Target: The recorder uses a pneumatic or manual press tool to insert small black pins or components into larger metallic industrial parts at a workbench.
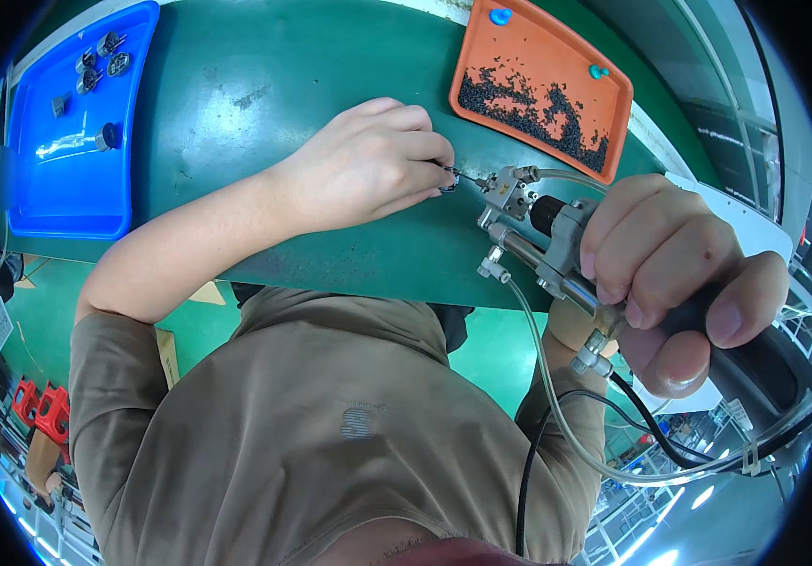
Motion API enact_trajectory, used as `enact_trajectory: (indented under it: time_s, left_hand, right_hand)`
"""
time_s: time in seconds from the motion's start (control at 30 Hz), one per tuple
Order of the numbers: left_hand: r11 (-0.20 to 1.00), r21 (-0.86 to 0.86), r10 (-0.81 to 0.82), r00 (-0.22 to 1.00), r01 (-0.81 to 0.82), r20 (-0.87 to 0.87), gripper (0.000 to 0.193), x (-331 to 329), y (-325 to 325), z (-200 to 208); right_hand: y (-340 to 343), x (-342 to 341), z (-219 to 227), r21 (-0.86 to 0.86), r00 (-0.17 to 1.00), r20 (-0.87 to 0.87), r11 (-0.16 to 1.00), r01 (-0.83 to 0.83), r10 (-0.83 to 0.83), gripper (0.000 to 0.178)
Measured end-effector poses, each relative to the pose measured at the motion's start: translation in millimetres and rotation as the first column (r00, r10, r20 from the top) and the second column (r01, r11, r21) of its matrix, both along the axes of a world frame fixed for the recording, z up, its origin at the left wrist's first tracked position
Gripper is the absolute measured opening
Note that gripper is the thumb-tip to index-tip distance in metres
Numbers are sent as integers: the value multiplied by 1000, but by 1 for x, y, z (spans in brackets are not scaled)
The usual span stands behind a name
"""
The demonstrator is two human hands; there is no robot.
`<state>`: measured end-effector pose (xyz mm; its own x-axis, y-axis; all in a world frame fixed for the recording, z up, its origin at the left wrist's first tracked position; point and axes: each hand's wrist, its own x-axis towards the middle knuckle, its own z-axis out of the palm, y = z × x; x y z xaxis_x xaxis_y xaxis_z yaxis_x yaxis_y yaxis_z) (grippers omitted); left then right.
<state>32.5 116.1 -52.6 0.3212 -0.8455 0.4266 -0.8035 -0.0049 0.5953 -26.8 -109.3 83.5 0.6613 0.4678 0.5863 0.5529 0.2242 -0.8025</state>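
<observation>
My left hand [368,162] is over the green bench, its fingers pinched around a small dark part [448,179] that is mostly hidden by the fingertips. My right hand [675,274] wraps round the black handle of a metal dispensing gun [557,247] with a valve block, fittings and hoses. A thin needle [468,177] at the gun's front points left and reaches up to the small part. Whether the needle touches it, I cannot tell.
A blue tray [38,215] at far left holds several small round metal parts [87,79]. At far right an orange tray [557,38] carries many tiny black pieces [529,113] and two blue-green knobs. A clear hose [557,429] and black cable loop below the gun. Red stools [50,412] stand lower left.
</observation>
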Motion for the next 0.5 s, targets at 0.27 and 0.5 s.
enact_trajectory:
  time_s: [0.27,0.5]
  left_hand:
    - [1000,-10,0,999,0,38,13,5,-2,0]
    - [1000,-26,-8,1000,8,16,11,-1,4,-4]
  right_hand:
    - [9,0,5,-22,998,-22,998,64,-65,25]
    - [29,-13,6,-24,961,-75,964,266,-267,30]
